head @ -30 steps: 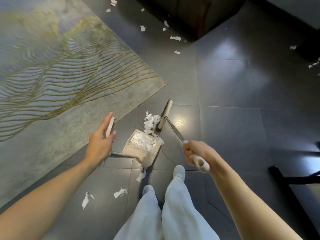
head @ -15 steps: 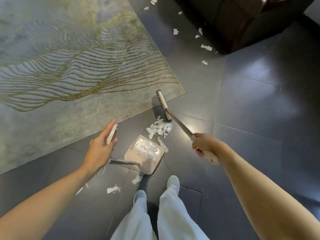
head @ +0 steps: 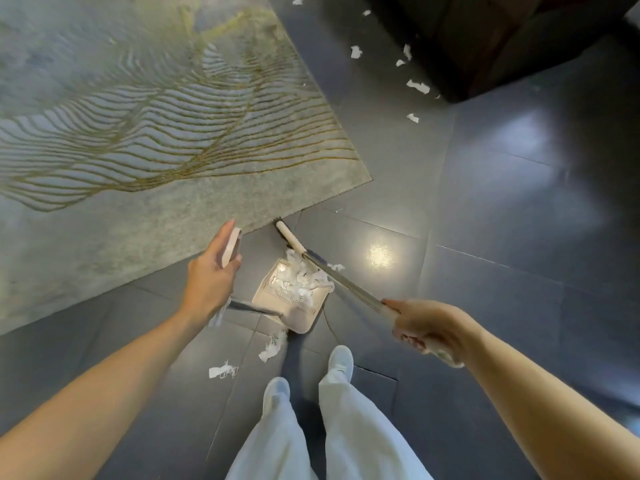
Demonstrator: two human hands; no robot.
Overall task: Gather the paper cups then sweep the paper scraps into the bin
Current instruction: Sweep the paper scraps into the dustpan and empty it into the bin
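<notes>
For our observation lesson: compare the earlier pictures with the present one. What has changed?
The broom was drawn toward the dustpan, pushing the pile of paper scraps from the floor into it. Unchanged: the left hand holds the dustpan, the right hand grips the broom, and loose scraps lie by the shoes.

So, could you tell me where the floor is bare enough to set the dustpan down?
The tiles right of the broom, between the rug corner and right hand, are bare. So is the strip between the rug edge and left arm. It is crowded elsewhere: scraps lie by the shoes, around the dustpan, and beside the dark furniture.
</notes>
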